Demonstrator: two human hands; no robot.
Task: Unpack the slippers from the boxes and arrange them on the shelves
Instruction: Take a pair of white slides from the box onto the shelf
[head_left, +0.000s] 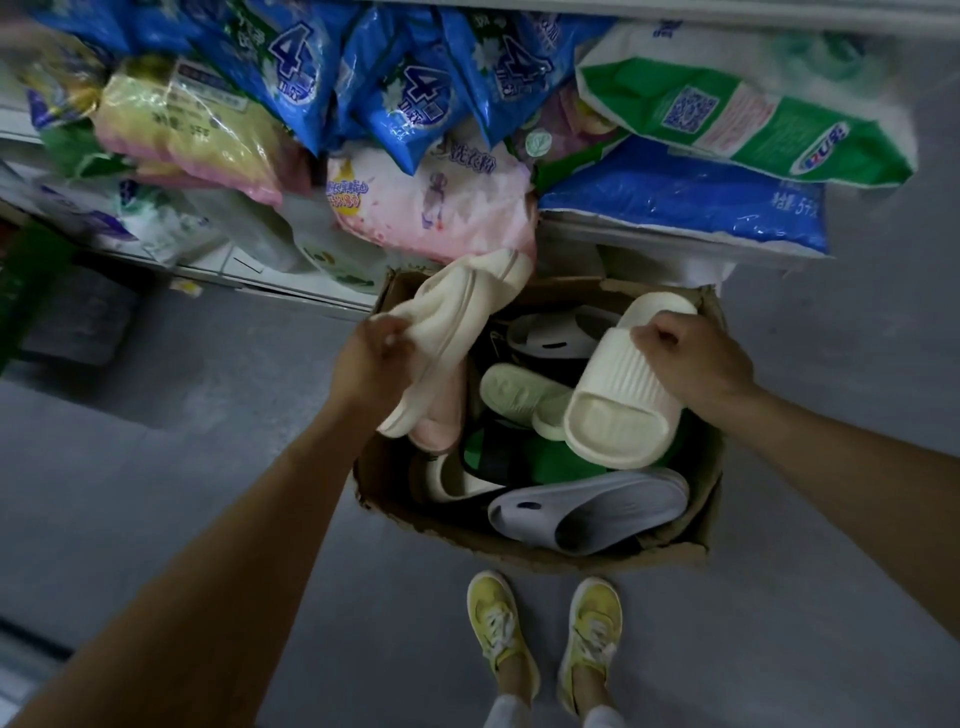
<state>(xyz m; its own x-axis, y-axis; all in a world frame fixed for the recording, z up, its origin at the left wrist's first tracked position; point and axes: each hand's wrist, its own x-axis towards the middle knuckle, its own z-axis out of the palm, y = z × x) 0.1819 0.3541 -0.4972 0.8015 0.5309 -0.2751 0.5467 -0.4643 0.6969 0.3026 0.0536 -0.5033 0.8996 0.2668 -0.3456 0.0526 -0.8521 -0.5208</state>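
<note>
An open cardboard box (545, 548) stands on the grey floor, full of loose slippers. My left hand (376, 358) grips a cream slipper (462, 312) by its strap, lifted over the box's left side. A pink slipper (441, 415) shows just beneath it. My right hand (696, 356) grips a second cream slipper (618, 410) by its ribbed strap, held above the box's right half. Inside lie a pale green slipper (514, 389), a grey one (597, 509), a white one (556, 332) and green packaging (550, 460).
Shelves (270, 283) behind the box hold piled bags of washing powder: blue ones (405, 88), a pink one (431, 202), a green and white one (748, 104). My feet in yellow shoes (498, 629) stand just before the box. Bare grey floor (208, 415) lies left and right.
</note>
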